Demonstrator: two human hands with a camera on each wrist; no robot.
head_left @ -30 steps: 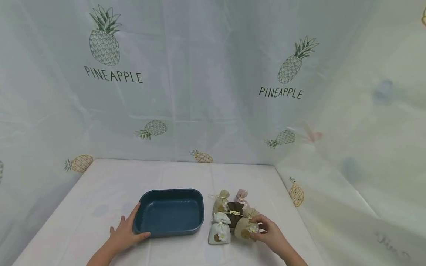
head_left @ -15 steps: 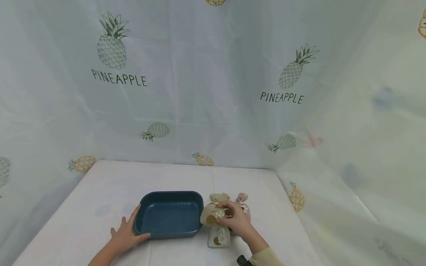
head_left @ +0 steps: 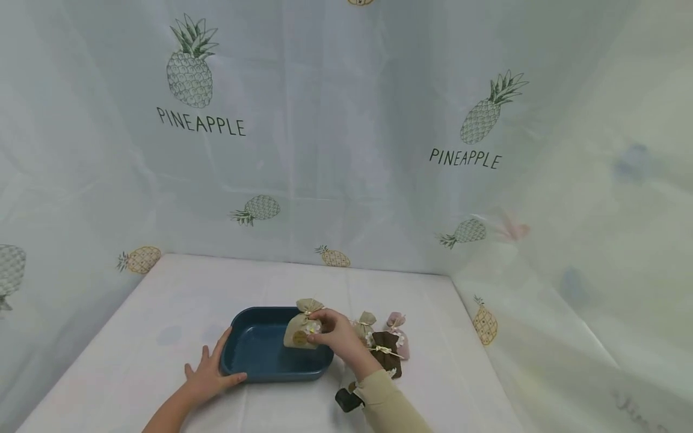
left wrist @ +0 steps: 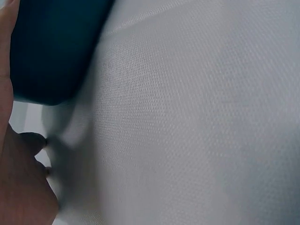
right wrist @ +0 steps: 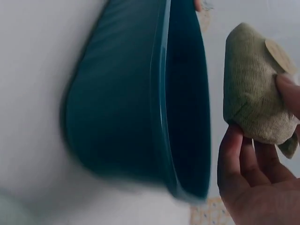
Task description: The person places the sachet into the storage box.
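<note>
A beige drawstring sachet (head_left: 296, 331) with a white flower is pinched between thumb and fingers of my right hand (head_left: 343, 340). It hangs above the right part of a dark blue rectangular dish (head_left: 254, 355); the right wrist view shows the sachet (right wrist: 255, 89) apart from the dish's rim (right wrist: 161, 93). My left hand (head_left: 208, 377) rests against the dish's left end, fingers spread along the side and thumb at the front corner. In the left wrist view only part of this hand (left wrist: 21, 173) shows beside the dish wall (left wrist: 51, 47).
Right of the dish lie a brown sachet (head_left: 387, 356), a pink sachet (head_left: 399, 340) and another beige sachet (head_left: 365, 326), partly covered by my right hand. A white sachet is mostly hidden behind the right wrist. Pineapple-print curtains (head_left: 325, 150) enclose the white table (head_left: 206, 288).
My right hand has picked up the beige sachet from the front right of the group and carried it left, over the dish. The left hand stays at the dish's left end.
</note>
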